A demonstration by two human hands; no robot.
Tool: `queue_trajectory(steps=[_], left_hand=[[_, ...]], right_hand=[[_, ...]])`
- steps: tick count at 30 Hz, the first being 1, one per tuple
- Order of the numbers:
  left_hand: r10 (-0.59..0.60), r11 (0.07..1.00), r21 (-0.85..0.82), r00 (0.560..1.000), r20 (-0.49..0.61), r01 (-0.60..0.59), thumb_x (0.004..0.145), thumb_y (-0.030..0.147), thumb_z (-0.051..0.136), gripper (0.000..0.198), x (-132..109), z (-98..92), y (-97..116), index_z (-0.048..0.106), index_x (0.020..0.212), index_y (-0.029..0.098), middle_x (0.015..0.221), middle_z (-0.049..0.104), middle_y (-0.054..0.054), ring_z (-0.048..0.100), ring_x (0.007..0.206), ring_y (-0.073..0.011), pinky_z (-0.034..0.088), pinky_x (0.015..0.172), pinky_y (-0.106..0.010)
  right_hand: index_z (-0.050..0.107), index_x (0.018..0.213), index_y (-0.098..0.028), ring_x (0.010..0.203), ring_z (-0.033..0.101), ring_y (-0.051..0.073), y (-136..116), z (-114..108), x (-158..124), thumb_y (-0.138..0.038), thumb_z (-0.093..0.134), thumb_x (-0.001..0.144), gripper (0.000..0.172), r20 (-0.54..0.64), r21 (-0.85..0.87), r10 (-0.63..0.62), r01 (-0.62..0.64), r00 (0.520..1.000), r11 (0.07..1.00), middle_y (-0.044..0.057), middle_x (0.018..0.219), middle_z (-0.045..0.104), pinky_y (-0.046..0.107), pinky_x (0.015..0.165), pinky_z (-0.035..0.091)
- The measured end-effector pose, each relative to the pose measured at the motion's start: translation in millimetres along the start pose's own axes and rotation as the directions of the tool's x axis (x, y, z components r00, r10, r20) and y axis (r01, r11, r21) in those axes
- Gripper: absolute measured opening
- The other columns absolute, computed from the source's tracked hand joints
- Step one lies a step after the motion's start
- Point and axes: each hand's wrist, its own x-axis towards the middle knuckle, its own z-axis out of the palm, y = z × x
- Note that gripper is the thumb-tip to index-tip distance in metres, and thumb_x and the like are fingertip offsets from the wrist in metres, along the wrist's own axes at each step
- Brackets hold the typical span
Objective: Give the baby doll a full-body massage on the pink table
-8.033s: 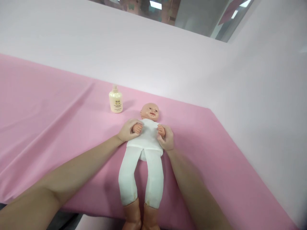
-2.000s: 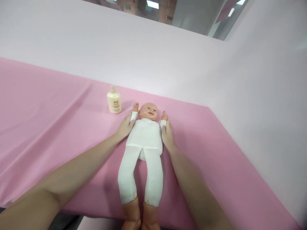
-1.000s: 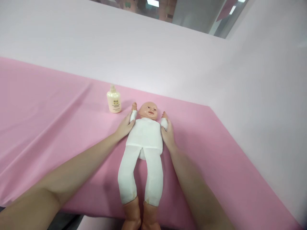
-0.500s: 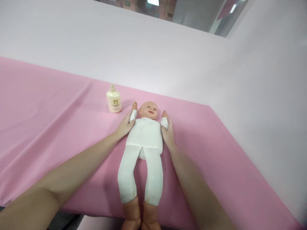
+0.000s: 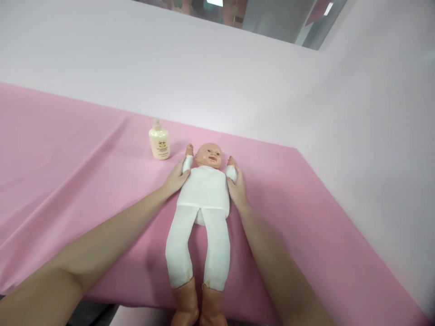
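A baby doll (image 5: 204,190) with a white cloth body lies face up, its head away from me and its feet at the near edge. My left hand (image 5: 176,179) is closed around the doll's arm on the left, thumb toward the torso. Around the other arm, on the right, my right hand (image 5: 237,188) is closed in the same way. Both doll arms are bent upward beside the head, with their small plastic hands showing above my grip. Some of my fingers are hidden behind the doll's arms.
A pale yellow pump bottle (image 5: 159,142) stands upright left of the doll's head. Pink cloth (image 5: 84,181), creased on the left, covers the table. A white wall (image 5: 204,86) rises behind and to the right, with a window (image 5: 268,22) at the top.
Almost nothing differs. The whole view has shifted slightly, and both hands keep their hold on the doll's arms.
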Motion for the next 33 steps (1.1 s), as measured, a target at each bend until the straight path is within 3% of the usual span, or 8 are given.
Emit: queue_trajectory(steps=[15, 27, 33], left_hand=[[0.012, 1.0, -0.016, 1.0, 0.021, -0.012, 0.098, 0.064, 0.05, 0.082, 0.9, -0.8, 1.5, 0.028, 0.164, 0.019, 0.169, 0.034, -0.015, 0.032, 0.156, -0.0365, 0.025, 0.128, -0.056], [-0.014, 1.0, -0.002, 1.0, 0.006, 0.014, 0.097, 0.062, 0.051, 0.081, 1.3, -0.2, -0.5, 0.032, 0.162, 0.016, 0.166, 0.039, -0.017, 0.033, 0.155, -0.0388, 0.026, 0.128, -0.057], [-0.008, 1.0, -0.003, 1.0, 0.011, 0.008, 0.098, 0.058, 0.052, 0.076, 1.1, -0.3, 0.4, 0.034, 0.161, 0.02, 0.165, 0.041, -0.013, 0.033, 0.155, -0.0374, 0.025, 0.128, -0.057]], right_hand=[[0.047, 0.149, -0.023, 0.139, 0.053, 0.031, 1.7, 0.7, -0.5, -0.034, 0.061, 0.088, 0.063, -0.004, 0.019, -0.035, 0.035, 0.999, 0.999, 0.012, 0.151, 0.056, 0.052, 0.119, 0.043], [0.047, 0.149, -0.022, 0.14, 0.052, 0.032, -2.9, 0.3, -0.3, -0.035, 0.06, 0.087, 0.065, 0.002, 0.027, 0.009, -0.009, 1.0, 1.0, 0.013, 0.152, 0.055, 0.054, 0.12, 0.041], [0.046, 0.15, -0.023, 0.14, 0.052, 0.032, -2.0, 0.0, 0.5, -0.033, 0.06, 0.087, 0.065, 0.009, 0.016, 0.006, -0.006, 1.0, 1.0, 0.013, 0.152, 0.054, 0.054, 0.119, 0.041]])
